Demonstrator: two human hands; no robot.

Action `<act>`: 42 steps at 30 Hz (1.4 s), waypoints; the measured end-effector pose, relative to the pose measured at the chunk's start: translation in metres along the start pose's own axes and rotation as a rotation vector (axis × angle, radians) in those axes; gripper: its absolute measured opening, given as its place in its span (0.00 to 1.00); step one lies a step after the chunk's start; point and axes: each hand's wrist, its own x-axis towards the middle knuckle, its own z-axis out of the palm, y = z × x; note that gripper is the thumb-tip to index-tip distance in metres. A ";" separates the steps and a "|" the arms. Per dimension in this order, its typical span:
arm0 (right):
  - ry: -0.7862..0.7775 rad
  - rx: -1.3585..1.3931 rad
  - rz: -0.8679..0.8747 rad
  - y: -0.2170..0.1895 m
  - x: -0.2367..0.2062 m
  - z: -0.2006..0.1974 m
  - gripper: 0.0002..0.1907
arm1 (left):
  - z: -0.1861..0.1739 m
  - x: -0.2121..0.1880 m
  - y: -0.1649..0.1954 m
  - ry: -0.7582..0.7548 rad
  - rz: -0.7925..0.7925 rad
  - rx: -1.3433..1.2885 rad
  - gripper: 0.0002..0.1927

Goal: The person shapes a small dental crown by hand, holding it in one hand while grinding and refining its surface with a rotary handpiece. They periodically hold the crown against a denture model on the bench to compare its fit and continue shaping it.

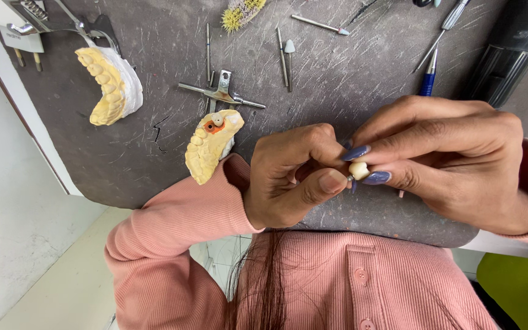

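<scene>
Tooth crown (358, 170) pinched between fingertips of right hand (453, 165), left hand (291, 177).

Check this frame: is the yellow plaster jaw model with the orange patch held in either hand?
No: the yellow plaster jaw model with the orange patch lies on the dark scratched mat, while both hands pinch a small cream tooth-shaped piece.

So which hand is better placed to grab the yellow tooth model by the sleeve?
Left, probably. The left hand sits right beside the yellow tooth model, while the right hand is farther off and its fingertips pinch the small crown.
</scene>
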 end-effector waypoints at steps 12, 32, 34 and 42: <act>-0.204 0.489 0.204 0.015 -0.007 -0.005 0.09 | 0.001 0.002 -0.013 0.056 0.442 0.265 0.15; -0.233 0.844 0.305 0.039 -0.013 0.002 0.07 | -0.009 0.006 0.003 0.103 0.560 0.628 0.20; -0.236 0.819 0.280 0.041 -0.015 0.002 0.08 | -0.006 0.005 -0.003 0.184 0.551 0.553 0.21; -0.211 0.971 0.214 0.041 -0.014 0.007 0.06 | -0.001 0.022 -0.008 0.256 0.663 0.637 0.14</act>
